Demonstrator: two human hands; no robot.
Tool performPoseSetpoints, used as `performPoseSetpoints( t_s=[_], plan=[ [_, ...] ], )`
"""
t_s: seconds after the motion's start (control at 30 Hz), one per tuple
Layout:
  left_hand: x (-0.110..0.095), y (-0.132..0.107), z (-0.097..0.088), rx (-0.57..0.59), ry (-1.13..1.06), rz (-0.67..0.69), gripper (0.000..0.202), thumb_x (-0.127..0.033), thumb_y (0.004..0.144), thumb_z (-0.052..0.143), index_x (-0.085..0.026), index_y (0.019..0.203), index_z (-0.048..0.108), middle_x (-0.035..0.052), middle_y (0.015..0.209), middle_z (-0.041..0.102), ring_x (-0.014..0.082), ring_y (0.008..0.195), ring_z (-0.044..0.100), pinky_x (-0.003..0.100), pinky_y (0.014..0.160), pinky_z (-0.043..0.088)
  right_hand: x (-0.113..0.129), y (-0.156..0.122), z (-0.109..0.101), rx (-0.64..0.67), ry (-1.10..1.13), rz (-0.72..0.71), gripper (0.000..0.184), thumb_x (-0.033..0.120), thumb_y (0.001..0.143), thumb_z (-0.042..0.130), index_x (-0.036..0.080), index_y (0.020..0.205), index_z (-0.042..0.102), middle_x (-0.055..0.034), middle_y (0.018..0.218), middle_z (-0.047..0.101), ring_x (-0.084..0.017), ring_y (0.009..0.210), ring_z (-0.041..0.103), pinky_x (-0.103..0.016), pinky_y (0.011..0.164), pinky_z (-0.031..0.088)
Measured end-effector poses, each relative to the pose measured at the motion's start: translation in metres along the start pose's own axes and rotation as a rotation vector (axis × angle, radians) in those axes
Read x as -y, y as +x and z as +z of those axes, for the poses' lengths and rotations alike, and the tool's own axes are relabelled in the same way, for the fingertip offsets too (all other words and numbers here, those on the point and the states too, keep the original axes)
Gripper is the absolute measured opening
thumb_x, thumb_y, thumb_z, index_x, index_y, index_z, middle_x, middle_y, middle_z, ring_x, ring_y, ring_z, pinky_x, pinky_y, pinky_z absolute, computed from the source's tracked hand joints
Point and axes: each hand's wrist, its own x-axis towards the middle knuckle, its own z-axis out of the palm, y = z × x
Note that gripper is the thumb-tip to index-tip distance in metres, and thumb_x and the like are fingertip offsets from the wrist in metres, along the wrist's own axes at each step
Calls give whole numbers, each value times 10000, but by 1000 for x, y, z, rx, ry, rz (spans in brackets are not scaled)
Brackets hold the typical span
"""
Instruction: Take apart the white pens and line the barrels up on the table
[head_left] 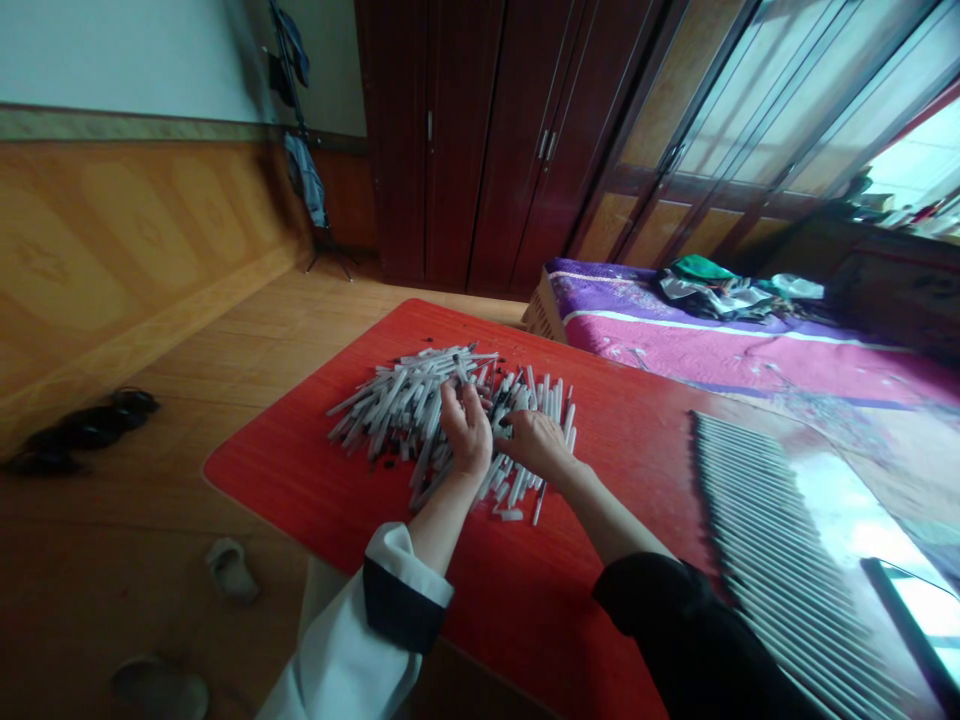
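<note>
A heap of slim whitish tubes with dark ends, like pen barrels [409,400], lies loose on the red table [300,450]. My left hand [469,432] is over the middle of the heap, palm turned to the right and fingers bent upward. Something small and greyish shows between its fingertips, too blurred to name. Close beside it, my right hand [536,442] reaches over the right part of the heap with curled fingers. A dark bit shows at its fingertips; I cannot make out what it is.
A row of many thin pale rods [780,540] with dark ends lies on the table's right side, beside a dark-framed tablet-like device [919,610]. A bed [675,340] with folded clothes stands behind. Slippers [231,570] and black bags [90,430] lie on the floor.
</note>
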Motion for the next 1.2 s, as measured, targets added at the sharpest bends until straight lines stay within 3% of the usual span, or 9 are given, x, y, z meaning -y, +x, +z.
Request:
performPoseSetpoints(
  t_s=[0.23,0.43,0.5,0.67,0.8,1.2],
  plan=[
    [-1,-3,1,49,21,21,114,-289,881,393,-189,856,441,-5,707,564,83,525,537,202,538,426,0,2,-3,31,45,-21,195,322,714,590,157,791,659,-100,765,671,-227,743,643,-250,553,384],
    [2,-2,3,67,-24,-20,146,-334,856,425,-189,856,436,3,712,586,100,517,565,224,531,447,-1,-8,-3,-86,173,-42,155,204,707,543,134,742,677,-112,719,675,-214,708,639,-257,573,408],
    [4,-2,4,82,-94,-84,177,-367,835,453,-194,858,423,6,723,602,109,520,582,232,522,454,-8,-19,-2,-194,390,1,195,177,704,517,141,788,689,-96,745,685,-190,700,629,-255,594,427],
    [7,-6,11,207,-355,-375,301,-421,751,557,-187,880,419,15,738,638,142,586,639,267,564,491,-31,-57,11,-353,1311,301,276,269,676,566,103,862,683,-66,667,674,-142,524,578,-248,474,435],
    [3,-16,15,283,-413,-428,324,-411,716,614,-183,854,430,11,745,648,147,660,657,273,612,502,-38,-76,25,-470,1692,408,265,261,588,678,105,801,686,-75,680,679,-132,512,581,-235,453,433],
    [1,-29,18,395,-302,-345,264,-402,761,580,-192,848,444,9,758,643,143,677,650,276,628,508,-40,-73,29,-502,1786,392,227,251,550,708,126,740,698,-49,601,668,-126,485,572,-228,448,431]
  ],
)
